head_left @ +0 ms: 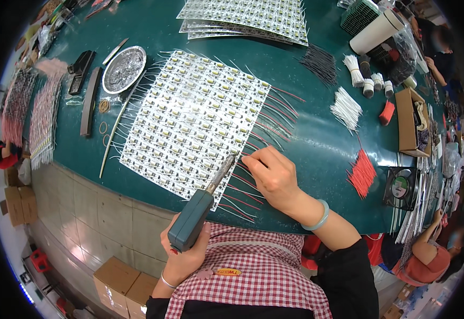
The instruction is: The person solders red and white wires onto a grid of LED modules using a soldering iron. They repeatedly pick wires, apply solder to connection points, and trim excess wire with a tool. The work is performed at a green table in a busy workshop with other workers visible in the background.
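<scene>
My left hand [185, 254] is wrapped round a dark green soldering gun [191, 218], its metal tip reaching the right edge of a white circuit board panel [189, 122]. Close to that tip, my right hand [272, 174] is closed in a pinch at the panel's edge, apparently on a thin wire whose end is hidden by the fingers. Red and white wires [274, 114] stick out along the panel's right side. More pale wires fringe its left side. Rows of small components cover the panel.
Stacked panels [242, 21] lie at the back. Loose black wires [320, 65], white wires [345, 109] and red wires [362, 174] lie to the right, near a small fan [400, 187] and cardboard box [410, 119]. A foil-like dish [116, 56] stands left. Other people sit at the far right.
</scene>
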A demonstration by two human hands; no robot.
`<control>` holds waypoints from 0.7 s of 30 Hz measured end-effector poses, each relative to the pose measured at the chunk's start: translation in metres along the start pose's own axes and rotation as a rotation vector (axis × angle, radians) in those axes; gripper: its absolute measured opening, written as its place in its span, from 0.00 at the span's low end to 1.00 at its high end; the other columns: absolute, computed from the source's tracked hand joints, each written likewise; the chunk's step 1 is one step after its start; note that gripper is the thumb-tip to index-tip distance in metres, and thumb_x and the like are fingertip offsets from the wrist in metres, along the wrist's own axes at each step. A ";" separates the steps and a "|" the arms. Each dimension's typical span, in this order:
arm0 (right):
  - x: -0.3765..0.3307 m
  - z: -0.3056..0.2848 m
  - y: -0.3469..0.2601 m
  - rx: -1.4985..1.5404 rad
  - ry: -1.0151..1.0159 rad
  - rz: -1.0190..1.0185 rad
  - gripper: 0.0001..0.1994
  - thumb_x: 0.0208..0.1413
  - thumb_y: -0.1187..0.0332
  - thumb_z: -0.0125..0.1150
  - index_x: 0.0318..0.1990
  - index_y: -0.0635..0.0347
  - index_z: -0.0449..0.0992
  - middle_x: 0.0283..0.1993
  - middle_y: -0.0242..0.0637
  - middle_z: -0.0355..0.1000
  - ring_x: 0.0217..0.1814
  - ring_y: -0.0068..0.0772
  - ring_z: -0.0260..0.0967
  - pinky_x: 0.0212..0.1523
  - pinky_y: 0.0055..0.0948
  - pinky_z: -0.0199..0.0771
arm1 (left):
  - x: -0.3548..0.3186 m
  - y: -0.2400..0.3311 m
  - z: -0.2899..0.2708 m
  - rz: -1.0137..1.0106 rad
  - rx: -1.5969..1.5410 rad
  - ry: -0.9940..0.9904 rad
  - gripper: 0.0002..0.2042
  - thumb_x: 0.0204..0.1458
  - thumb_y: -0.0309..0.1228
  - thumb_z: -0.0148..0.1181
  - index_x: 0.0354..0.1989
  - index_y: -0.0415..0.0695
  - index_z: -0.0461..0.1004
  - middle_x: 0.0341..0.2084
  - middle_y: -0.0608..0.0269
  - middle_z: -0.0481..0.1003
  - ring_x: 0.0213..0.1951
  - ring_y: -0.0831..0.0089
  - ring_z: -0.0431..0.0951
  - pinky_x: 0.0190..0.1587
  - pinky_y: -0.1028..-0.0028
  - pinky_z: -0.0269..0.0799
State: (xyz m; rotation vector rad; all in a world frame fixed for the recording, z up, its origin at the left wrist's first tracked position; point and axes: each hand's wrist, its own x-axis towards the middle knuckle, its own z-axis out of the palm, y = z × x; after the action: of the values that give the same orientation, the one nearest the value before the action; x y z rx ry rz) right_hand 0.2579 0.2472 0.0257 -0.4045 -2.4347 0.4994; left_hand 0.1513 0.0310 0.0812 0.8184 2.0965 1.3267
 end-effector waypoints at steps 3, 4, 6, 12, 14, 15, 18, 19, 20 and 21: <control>0.001 0.001 -0.001 0.003 0.003 -0.008 0.09 0.42 0.78 0.60 0.34 0.61 0.76 0.30 0.33 0.68 0.31 0.33 0.68 0.30 0.29 0.71 | -0.001 -0.003 0.000 0.019 0.000 0.002 0.08 0.47 0.19 0.65 0.36 0.32 0.77 0.30 0.60 0.76 0.27 0.77 0.75 0.29 0.78 0.70; 0.001 0.001 -0.001 0.004 0.007 -0.012 0.09 0.42 0.78 0.60 0.34 0.61 0.76 0.30 0.33 0.68 0.31 0.33 0.68 0.29 0.29 0.71 | -0.001 -0.004 0.000 0.031 0.002 0.003 0.08 0.47 0.19 0.65 0.36 0.32 0.77 0.30 0.60 0.76 0.27 0.78 0.74 0.29 0.78 0.69; 0.001 0.002 -0.001 0.007 0.014 -0.018 0.08 0.42 0.78 0.60 0.34 0.61 0.76 0.30 0.33 0.68 0.31 0.33 0.68 0.29 0.29 0.71 | 0.001 -0.001 0.002 0.029 -0.025 0.008 0.08 0.47 0.19 0.65 0.36 0.32 0.77 0.30 0.60 0.76 0.27 0.79 0.74 0.29 0.78 0.69; 0.002 0.001 0.000 0.027 0.024 -0.018 0.08 0.42 0.78 0.59 0.33 0.61 0.76 0.30 0.33 0.68 0.31 0.33 0.68 0.29 0.29 0.71 | 0.000 -0.005 0.001 0.008 -0.022 -0.026 0.09 0.46 0.18 0.65 0.36 0.32 0.76 0.29 0.60 0.76 0.28 0.80 0.73 0.28 0.79 0.68; 0.001 0.001 0.000 0.024 0.017 -0.016 0.08 0.42 0.78 0.59 0.33 0.62 0.76 0.30 0.33 0.68 0.31 0.33 0.68 0.29 0.30 0.71 | -0.001 -0.005 0.000 0.011 -0.005 -0.031 0.09 0.46 0.18 0.65 0.36 0.32 0.76 0.29 0.60 0.76 0.28 0.80 0.73 0.28 0.79 0.68; 0.001 0.002 0.001 0.022 0.014 -0.015 0.08 0.42 0.78 0.59 0.33 0.62 0.76 0.30 0.33 0.68 0.31 0.33 0.68 0.29 0.30 0.71 | -0.001 -0.005 0.000 0.017 0.008 -0.033 0.08 0.46 0.18 0.64 0.36 0.32 0.76 0.28 0.60 0.76 0.27 0.80 0.73 0.28 0.79 0.68; 0.001 0.002 -0.001 0.016 0.012 -0.015 0.08 0.42 0.78 0.59 0.33 0.62 0.76 0.30 0.33 0.68 0.31 0.33 0.68 0.29 0.30 0.71 | -0.001 -0.005 0.000 0.036 0.013 -0.029 0.08 0.46 0.18 0.64 0.36 0.32 0.76 0.28 0.60 0.76 0.27 0.79 0.74 0.28 0.78 0.68; 0.001 0.002 -0.001 0.013 0.010 -0.017 0.08 0.42 0.78 0.59 0.33 0.62 0.76 0.30 0.33 0.68 0.31 0.33 0.68 0.29 0.30 0.71 | 0.000 -0.006 0.000 0.041 0.011 -0.029 0.08 0.46 0.18 0.64 0.36 0.32 0.76 0.28 0.60 0.76 0.27 0.79 0.74 0.28 0.78 0.68; 0.001 0.001 -0.001 0.011 0.009 -0.018 0.08 0.42 0.78 0.59 0.33 0.61 0.76 0.30 0.33 0.68 0.31 0.33 0.68 0.29 0.30 0.71 | 0.000 -0.006 0.000 0.053 0.025 -0.030 0.08 0.46 0.18 0.64 0.36 0.32 0.76 0.28 0.60 0.76 0.26 0.79 0.74 0.28 0.78 0.68; 0.002 0.001 0.000 0.008 0.007 -0.020 0.08 0.42 0.78 0.59 0.33 0.61 0.76 0.30 0.33 0.68 0.31 0.33 0.68 0.29 0.30 0.71 | 0.001 -0.006 0.001 0.065 0.040 -0.032 0.08 0.46 0.18 0.64 0.36 0.33 0.76 0.28 0.60 0.76 0.26 0.79 0.74 0.28 0.78 0.68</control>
State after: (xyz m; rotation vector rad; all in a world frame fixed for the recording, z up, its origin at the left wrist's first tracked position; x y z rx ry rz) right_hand 0.2560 0.2472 0.0258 -0.3779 -2.4267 0.4984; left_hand 0.1500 0.0298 0.0757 0.9257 2.0932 1.3002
